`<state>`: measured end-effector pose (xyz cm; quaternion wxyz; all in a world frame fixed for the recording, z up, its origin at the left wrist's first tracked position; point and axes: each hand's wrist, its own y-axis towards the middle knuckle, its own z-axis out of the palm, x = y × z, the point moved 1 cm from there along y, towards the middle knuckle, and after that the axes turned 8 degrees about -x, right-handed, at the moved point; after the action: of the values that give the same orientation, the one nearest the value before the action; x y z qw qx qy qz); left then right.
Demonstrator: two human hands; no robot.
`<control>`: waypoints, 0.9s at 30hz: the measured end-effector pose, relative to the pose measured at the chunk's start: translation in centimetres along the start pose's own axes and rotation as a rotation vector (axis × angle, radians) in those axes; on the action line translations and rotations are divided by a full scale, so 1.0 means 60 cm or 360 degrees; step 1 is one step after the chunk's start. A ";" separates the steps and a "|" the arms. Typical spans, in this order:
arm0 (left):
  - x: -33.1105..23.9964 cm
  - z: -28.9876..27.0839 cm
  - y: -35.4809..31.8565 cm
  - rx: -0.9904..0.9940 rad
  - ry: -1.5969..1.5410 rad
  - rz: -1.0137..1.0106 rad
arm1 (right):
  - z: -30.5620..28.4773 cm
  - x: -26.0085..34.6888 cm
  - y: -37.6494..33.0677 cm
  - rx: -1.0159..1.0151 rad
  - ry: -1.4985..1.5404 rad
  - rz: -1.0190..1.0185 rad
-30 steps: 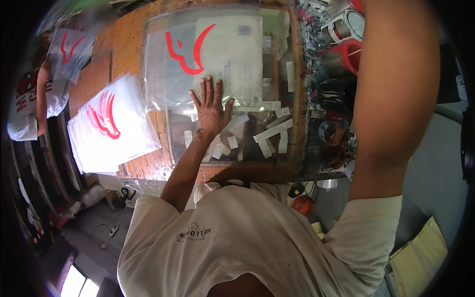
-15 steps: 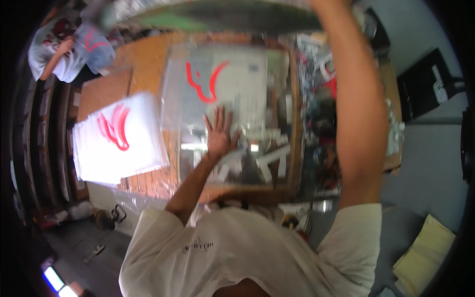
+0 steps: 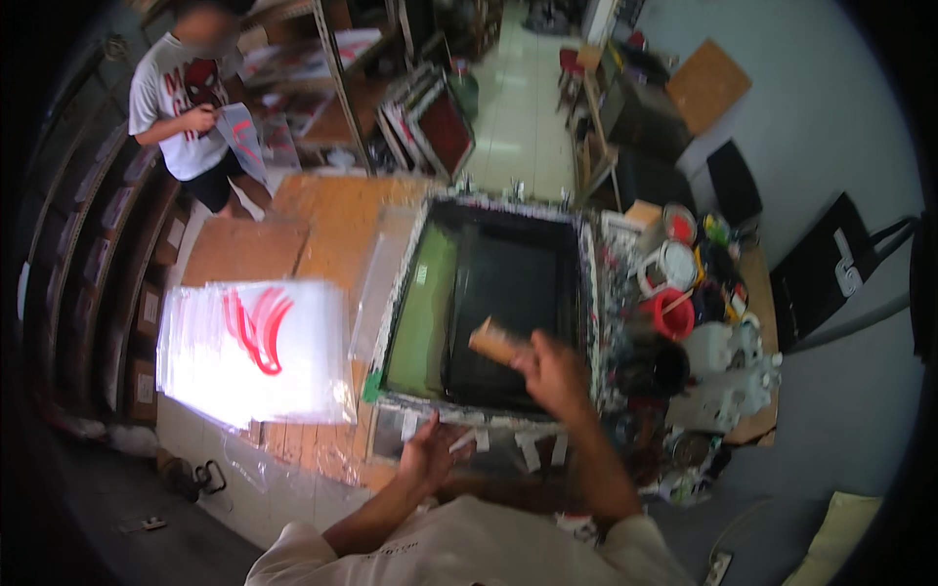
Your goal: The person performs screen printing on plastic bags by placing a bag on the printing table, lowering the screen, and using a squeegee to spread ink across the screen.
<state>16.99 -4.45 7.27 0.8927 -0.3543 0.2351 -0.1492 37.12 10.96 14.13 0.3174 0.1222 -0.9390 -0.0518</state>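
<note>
A screen-printing frame [image 3: 394, 332] with a dark mesh and a green band on its left lies flat over the worktable in front of me. My right hand [image 3: 557, 376] is closed around a wooden-handled squeegee [image 3: 496, 342], held over the lower middle of the mesh. At the frame's near edge is my left hand [image 3: 427, 457], its thumb and fingers apart; whether it touches the edge I cannot tell. Left of the frame lies a fanned stack of clear plastic sheets [image 3: 293, 366] with red printed strokes. Most of the sheet beneath the frame is hidden.
Paint tubs, including a red bucket [image 3: 672, 313], and white jugs [image 3: 723, 366] crowd the right side. A person [image 3: 191, 107] stands at the far left holding a printed sheet [image 3: 239, 137]. Shelves [image 3: 98, 264] line the left; a black bag [image 3: 831, 269] hangs at right.
The raised frame has come down flat over the printed sheet. My left hand has left that sheet for the near edge. My right hand has come down and now holds a squeegee.
</note>
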 end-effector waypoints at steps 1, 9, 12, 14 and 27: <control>-0.003 0.008 0.006 -0.0140 0.0015 -0.0075 | 0.024 -0.047 0.016 0.0154 0.0144 0.0168; 0.050 -0.057 0.069 -0.0579 0.0055 -0.0041 | 0.076 -0.196 0.268 -0.0012 -0.0162 -0.0202; 0.050 -0.053 0.061 -0.0486 0.0079 0.0016 | 0.134 -0.229 0.343 0.0054 -0.0259 -0.0245; 0.056 -0.057 0.060 -0.0502 0.0059 0.0066 | 0.164 -0.206 0.348 0.0104 -0.0417 -0.0238; 0.039 -0.014 0.029 -0.0443 0.0313 0.0164 | 0.125 -0.017 -0.103 0.0064 -0.0361 -0.0548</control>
<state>18.66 -4.74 4.79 0.8142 -0.4457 0.3576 -0.1031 34.57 5.44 6.50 0.1935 0.2805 -0.9348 -0.0999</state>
